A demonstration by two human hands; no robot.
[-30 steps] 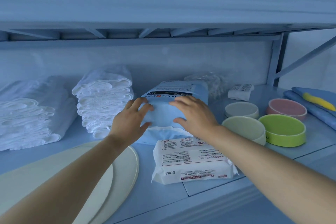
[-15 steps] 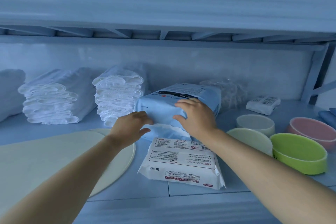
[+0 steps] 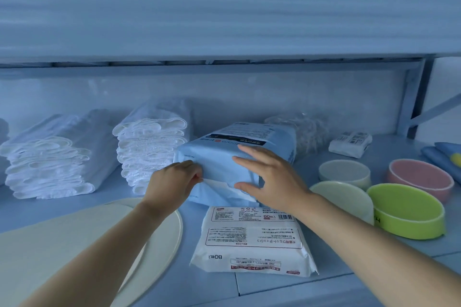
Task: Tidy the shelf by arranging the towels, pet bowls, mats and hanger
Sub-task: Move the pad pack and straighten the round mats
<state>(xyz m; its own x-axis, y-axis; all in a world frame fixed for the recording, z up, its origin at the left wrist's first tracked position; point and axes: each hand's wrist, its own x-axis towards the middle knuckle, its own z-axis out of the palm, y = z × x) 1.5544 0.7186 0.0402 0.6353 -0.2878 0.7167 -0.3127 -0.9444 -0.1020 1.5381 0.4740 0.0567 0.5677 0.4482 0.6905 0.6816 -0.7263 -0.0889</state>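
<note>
So the blue pack is standing mid-shelf and it's kinda getting boxed in. One towel stack is sitting just beside its left edge, a crinkly clear bag is crowding its back right corner, and a flat white wipes pack is lying right up against its front bottom edge. Open room is showing up mostly to the right, where a bare strip of shelf is running between the pack and the four bowls. There's room above too, since the upper shelf is hanging well clear of the top. Two round mats are overlapping at the front left, with the left forearm crossing over them. A second towel stack is sitting further left with a gap between. Left hand is curling its fingers and pinching the pack's lower left front corner. Right hand is lying flat on the front face, fingers straight and spread, thumb lower down.
</note>
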